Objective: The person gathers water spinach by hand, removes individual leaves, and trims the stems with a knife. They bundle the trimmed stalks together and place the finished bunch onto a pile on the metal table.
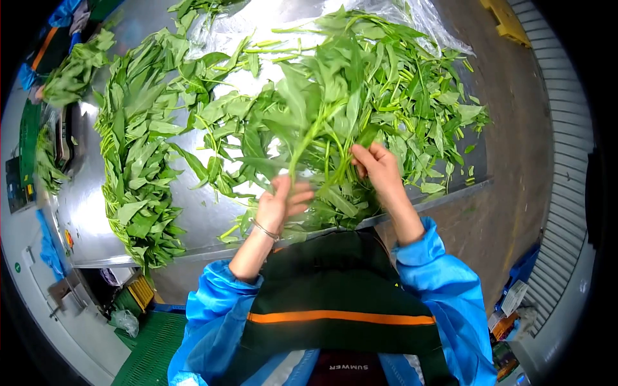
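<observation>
My left hand point(283, 201), blurred by motion, has the lower end of leafy water spinach stems point(308, 138) between its thumb and fingers. A bracelet circles that wrist. Beside it, my right hand point(376, 168) pinches a leafy piece of water spinach at the right of the same stems. Both hands are above the near edge of a metal table point(199, 248). Under and behind them spreads a loose pile of water spinach point(412, 96), with cut stems and leaves scattered at its right side.
A long, neatly laid row of water spinach point(138, 154) runs along the table's left. Clear plastic sheeting point(431, 29) lies at the back. At the far left, another person's blue-sleeved arm is by a bunch of greens point(77, 67). A green crate point(154, 344) stands below left.
</observation>
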Available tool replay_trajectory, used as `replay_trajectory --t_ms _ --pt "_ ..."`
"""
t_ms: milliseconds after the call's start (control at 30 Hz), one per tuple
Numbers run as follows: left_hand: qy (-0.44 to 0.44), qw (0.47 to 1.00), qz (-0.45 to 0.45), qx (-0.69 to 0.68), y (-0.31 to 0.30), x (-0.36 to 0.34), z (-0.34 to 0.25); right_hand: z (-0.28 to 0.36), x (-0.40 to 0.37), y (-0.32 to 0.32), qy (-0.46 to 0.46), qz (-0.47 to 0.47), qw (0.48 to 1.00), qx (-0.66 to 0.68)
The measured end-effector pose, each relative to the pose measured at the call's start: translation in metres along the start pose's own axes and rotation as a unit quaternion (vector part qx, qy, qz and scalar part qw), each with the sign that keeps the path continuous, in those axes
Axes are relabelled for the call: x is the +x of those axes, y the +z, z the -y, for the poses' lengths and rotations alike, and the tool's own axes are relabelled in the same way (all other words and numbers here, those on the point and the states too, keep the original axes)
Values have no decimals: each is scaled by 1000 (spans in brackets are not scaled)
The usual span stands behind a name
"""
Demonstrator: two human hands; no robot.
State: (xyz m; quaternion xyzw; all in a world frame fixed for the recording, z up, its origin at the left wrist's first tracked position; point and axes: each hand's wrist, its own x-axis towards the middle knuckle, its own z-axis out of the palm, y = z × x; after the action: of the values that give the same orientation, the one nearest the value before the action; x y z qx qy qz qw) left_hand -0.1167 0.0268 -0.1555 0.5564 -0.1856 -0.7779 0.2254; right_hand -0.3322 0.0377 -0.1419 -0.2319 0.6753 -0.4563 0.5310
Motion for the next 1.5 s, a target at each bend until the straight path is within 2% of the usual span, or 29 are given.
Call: replay_trajectory --t_ms 33,133,200,233,300,333,400,467,500,600,633,733,767,867,900,1000,1033,1133,1167,1267,1300,1400,1433,1467,1500 --pt "-10 1000 -5 23 0 0 1 -4 1 -5 26 -18 999 -32" --pt "41 994 65 74 -9 -10 0 -6 -15 -16 29 -11 999 -11" --pt "69 993 64 69 -10 -8 3 -12 -14 -19 50 -3 999 18" --pt "106 986 67 111 -8 -8 5 -17 -16 -20 86 -13 996 19" --pt "137 980 86 112 1 -14 5 -6 -32 -6 156 -27 987 4" --pt "143 979 93 114 5 -15 6 -3 -42 5 123 -13 992 -17" --pt "211 957 70 187 11 -16 13 0 -54 30 88 -25 996 20" --pt "297 908 49 290 12 -17 19 -1 -56 44 35 19 996 80" --pt "322 877 52 352 13 -20 18 -7 -52 45 48 23 994 94" --pt "250 930 109 248 19 -26 7 -5 -51 34 61 56 987 135" --pt "125 976 125 127 14 -20 9 -6 -51 29 52 86 989 108" --pt "93 985 107 96 20 1 7 -1 -60 35 15 92 993 76" --pt "153 967 84 185 25 1 6 -5 -61 35 15 92 994 59" --pt "188 961 72 190 28 4 8 -23 -64 34 16 130 991 40" --pt "208 965 53 148 35 -2 3 -16 -68 36 31 112 993 35" --pt "134 977 16 162 39 -14 0 -5 -64 34 62 6 987 149" --pt "120 963 3 243 39 -19 -1 -2 -59 36 67 -1 987 149" --pt "287 906 44 309 37 -17 9 -3 -47 27 165 100 972 136" --pt "314 900 40 298 39 -20 11 -4 -46 29 156 63 968 184" --pt "192 926 34 325 33 -31 11 3 -31 22 153 -40 927 340" --pt "280 898 66 333 32 -37 9 8 -25 15 171 -45 921 347" --pt "314 912 188 184 14 -37 17 18 -17 -1 89 -140 917 362" --pt "311 924 169 146 6 -37 -2 23 -15 -9 34 -143 923 356" --pt "209 973 90 43 -10 -31 -6 27 -14 -15 -19 -145 925 350" --pt "240 970 15 22 -4 -30 -32 34 -18 -19 -43 -115 936 329"
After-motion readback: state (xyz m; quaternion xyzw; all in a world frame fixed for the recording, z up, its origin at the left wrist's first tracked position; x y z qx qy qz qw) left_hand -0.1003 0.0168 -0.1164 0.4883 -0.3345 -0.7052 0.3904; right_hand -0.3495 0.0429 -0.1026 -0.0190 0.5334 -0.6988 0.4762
